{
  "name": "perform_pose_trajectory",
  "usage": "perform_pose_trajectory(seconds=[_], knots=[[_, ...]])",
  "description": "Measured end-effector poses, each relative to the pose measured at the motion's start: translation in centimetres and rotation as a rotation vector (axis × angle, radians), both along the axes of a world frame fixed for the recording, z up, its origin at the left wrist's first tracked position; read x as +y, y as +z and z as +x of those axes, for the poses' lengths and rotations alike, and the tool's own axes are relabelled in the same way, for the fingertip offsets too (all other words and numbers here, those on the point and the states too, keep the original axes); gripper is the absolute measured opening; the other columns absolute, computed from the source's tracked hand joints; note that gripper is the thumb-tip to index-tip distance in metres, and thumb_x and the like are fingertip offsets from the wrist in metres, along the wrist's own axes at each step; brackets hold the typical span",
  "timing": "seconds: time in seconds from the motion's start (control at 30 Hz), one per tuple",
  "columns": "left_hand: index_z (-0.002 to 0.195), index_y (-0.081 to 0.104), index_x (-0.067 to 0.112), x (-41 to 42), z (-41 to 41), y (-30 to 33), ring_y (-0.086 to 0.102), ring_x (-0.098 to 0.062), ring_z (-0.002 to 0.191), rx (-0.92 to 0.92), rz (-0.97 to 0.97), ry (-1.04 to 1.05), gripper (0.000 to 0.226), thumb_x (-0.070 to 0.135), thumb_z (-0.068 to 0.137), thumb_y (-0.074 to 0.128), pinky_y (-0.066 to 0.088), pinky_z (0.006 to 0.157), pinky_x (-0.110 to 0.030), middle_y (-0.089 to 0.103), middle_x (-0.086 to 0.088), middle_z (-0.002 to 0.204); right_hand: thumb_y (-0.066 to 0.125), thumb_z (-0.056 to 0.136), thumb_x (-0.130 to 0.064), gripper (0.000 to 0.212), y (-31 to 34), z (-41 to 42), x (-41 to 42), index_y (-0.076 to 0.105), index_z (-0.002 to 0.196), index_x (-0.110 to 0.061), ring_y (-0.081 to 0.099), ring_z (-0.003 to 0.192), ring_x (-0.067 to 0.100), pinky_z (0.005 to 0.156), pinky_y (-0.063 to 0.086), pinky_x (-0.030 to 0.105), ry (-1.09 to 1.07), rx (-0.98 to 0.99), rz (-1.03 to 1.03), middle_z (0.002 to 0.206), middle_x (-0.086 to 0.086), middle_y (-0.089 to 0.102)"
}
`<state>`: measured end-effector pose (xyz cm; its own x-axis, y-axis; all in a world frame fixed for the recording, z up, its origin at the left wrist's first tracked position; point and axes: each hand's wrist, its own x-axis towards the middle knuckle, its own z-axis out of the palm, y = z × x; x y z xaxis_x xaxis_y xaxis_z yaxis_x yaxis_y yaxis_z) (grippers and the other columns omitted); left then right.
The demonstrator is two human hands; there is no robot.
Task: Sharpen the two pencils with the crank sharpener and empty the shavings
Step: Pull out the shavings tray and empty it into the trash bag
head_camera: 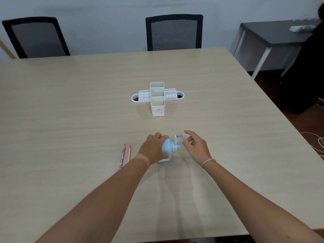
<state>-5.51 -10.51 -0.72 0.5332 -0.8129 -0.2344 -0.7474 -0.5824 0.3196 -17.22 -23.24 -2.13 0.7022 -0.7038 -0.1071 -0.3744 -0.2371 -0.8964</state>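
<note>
A light blue crank sharpener [168, 147] stands on the wooden table [87, 102], its crank handle [178, 136] pointing up and right. My left hand [153, 148] wraps around the sharpener's body from the left. Just right of the crank, my right hand [195, 146] hovers with fingers apart, close to the handle but not touching it. Two pencils lie side by side on the table to the left of my left hand, tips pointing away: a dark pink patterned pencil [122, 157] and a lighter pink pencil [129, 153].
A cream and white desk organizer [157, 99] stands farther back at the table's middle. Two black mesh chairs [174, 32] sit behind the far edge. A grey side table [273, 34] and white cables [320, 142] lie off to the right.
</note>
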Motion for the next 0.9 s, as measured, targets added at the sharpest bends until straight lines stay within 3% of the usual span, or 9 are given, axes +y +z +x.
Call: perform_pose_trajectory(seconds=[0.2, 0.27, 0.4, 0.57, 0.67, 0.73, 0.9], knots=[[0.138, 0.037, 0.025, -0.1, 0.1, 0.0, 0.037, -0.028, 0.121, 0.018, -0.007, 0.006, 0.068, 0.029, 0.078, 0.068, 0.044, 0.094, -0.036, 0.043, -0.001, 0.132, 0.053, 0.083, -0.005, 0.024, -4.3, -1.5, 1.8, 0.066, 0.102, -0.01, 0.054, 0.08, 0.014, 0.077, 0.04, 0.019, -0.005, 0.162, 0.125, 0.081, -0.006, 0.058], [0.138, 0.036, 0.025, -0.1, 0.1, -0.1, 0.038, -0.028, 0.12, 0.019, -0.004, 0.003, 0.068, 0.03, 0.078, 0.068, 0.044, 0.094, -0.035, 0.043, -0.001, 0.132, 0.059, 0.081, -0.006, 0.018, -4.9, -0.9, 2.4, 0.067, 0.096, -0.013, 0.051, 0.067, 0.01, 0.065, 0.041, 0.015, 0.033, 0.175, 0.225, 0.069, -0.01, 0.053], [0.139, 0.036, 0.024, -0.1, 0.3, -0.2, 0.038, -0.029, 0.12, 0.028, -0.002, 0.003, 0.07, 0.031, 0.078, 0.068, 0.043, 0.096, -0.035, 0.042, -0.002, 0.133, 0.058, 0.083, -0.005, 0.013, -4.7, 0.6, 3.1, 0.062, 0.09, -0.015, 0.045, 0.048, 0.012, 0.04, 0.039, 0.011, 0.028, 0.138, 0.402, 0.06, -0.001, 0.051], [0.139, 0.036, 0.025, 0.0, 0.6, 0.0, 0.039, -0.028, 0.12, 0.046, 0.001, -0.006, 0.071, 0.033, 0.077, 0.07, 0.041, 0.095, -0.034, 0.043, -0.002, 0.132, 0.06, 0.08, -0.004, 0.022, -4.9, 1.1, 3.3, 0.059, 0.095, -0.02, 0.048, 0.057, 0.012, 0.056, 0.042, 0.02, 0.068, 0.153, 0.351, 0.067, -0.003, 0.052], [0.138, 0.036, 0.026, 0.2, 1.0, 0.1, 0.039, -0.028, 0.12, 0.085, -0.003, -0.006, 0.071, 0.032, 0.076, 0.07, 0.04, 0.095, -0.035, 0.043, -0.001, 0.132, 0.069, 0.074, -0.008, 0.023, -4.8, 1.4, 3.2, 0.054, 0.076, -0.025, 0.046, 0.065, 0.016, 0.062, 0.04, 0.026, 0.141, 0.176, 0.267, 0.069, -0.004, 0.047], [0.138, 0.036, 0.027, 0.3, 1.2, 0.2, 0.038, -0.027, 0.12, 0.107, -0.002, -0.013, 0.07, 0.031, 0.076, 0.07, 0.04, 0.096, -0.035, 0.044, -0.002, 0.131, 0.072, 0.072, -0.01, 0.032, -4.7, 1.6, 3.2, 0.043, 0.066, -0.023, 0.043, 0.07, 0.018, 0.063, 0.036, 0.025, 0.161, 0.204, 0.211, 0.073, -0.003, 0.043], [0.134, 0.038, 0.031, 0.5, 2.2, 0.1, 0.041, -0.027, 0.118, 0.195, 0.019, -0.019, 0.069, 0.029, 0.074, 0.071, 0.039, 0.097, -0.036, 0.047, -0.003, 0.125, 0.074, 0.07, -0.01, 0.041, -4.0, 2.0, 3.3, 0.037, 0.063, -0.025, 0.042, 0.069, 0.014, 0.058, 0.033, 0.019, 0.208, 0.216, 0.167, 0.07, -0.007, 0.04]])
